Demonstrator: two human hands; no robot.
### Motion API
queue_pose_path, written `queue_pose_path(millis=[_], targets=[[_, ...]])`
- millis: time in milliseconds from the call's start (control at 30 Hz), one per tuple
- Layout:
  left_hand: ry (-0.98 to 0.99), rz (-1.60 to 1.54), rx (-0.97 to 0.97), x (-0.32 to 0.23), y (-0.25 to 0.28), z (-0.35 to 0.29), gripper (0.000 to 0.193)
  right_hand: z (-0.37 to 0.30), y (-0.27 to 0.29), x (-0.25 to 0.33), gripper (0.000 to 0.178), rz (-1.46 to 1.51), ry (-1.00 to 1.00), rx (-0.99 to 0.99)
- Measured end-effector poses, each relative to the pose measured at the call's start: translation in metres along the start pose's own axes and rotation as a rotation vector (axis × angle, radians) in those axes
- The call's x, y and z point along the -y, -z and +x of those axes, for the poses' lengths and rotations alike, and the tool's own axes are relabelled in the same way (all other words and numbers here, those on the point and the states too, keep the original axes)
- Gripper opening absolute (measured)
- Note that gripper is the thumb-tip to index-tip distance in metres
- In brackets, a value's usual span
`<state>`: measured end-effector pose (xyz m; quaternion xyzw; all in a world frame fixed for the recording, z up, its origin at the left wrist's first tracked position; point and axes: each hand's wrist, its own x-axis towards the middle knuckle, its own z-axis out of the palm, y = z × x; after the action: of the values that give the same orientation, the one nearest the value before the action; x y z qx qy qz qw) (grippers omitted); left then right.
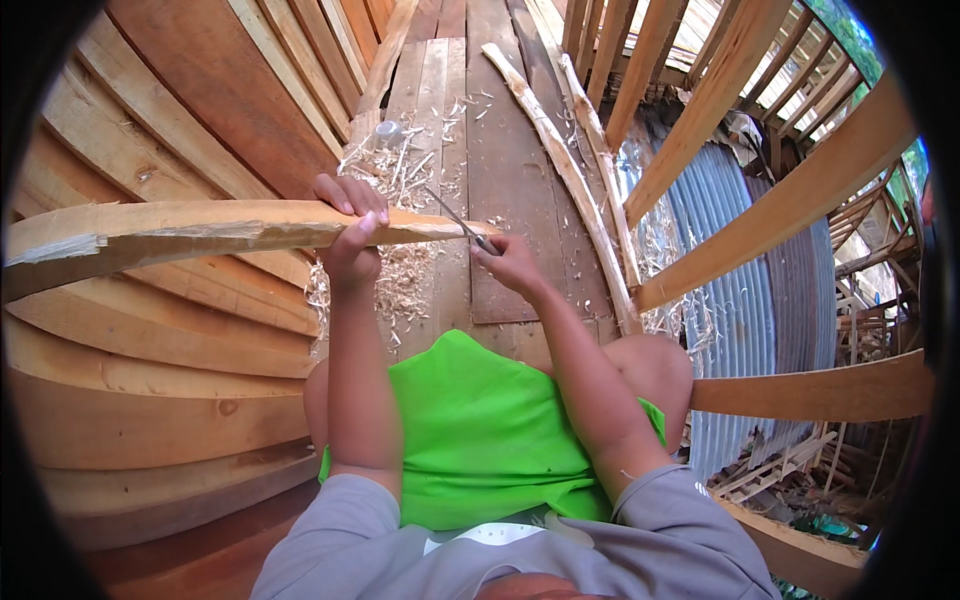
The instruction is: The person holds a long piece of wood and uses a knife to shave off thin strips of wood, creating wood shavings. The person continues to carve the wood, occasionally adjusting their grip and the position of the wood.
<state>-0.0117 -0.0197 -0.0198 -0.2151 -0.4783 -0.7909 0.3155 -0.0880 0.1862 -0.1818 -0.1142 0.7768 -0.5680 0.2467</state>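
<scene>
A long, thick piece of pale wood (230, 226) runs in from the left and tapers to a thin tip in front of me. My left hand (352, 228) is closed around it a little way back from that tip, fingers over the top and thumb on the near side. In my right hand (511, 264) I grip a knife (456, 216) by its handle. Its narrow dark blade points up and to the left, crossing the tapered end of the wood. Where the blade meets the wood, any cut is too small to make out.
Wood shavings (400, 285) lie scattered over the plank floor (510, 180). A clear cup (388, 134) stands among them. Two peeled poles (560, 165) lie along the right side, beside wooden railing slats (690, 130). Beyond those is corrugated metal sheeting (715, 260). A plank wall (200, 100) rises on the left.
</scene>
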Motion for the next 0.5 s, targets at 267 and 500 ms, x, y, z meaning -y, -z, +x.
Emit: queue_pose_path(millis=[267, 500], targets=[[-0.02, 0.015, -0.004, -0.001, -0.003, 0.001, 0.026, -0.003, -0.007, 0.003, 0.036, 0.057, 0.208, 0.002], [-0.027, -0.011, -0.017, 0.005, -0.004, -0.001, 0.026, -0.006, -0.018, -0.002, 0.044, 0.141, -0.139, 0.098]])
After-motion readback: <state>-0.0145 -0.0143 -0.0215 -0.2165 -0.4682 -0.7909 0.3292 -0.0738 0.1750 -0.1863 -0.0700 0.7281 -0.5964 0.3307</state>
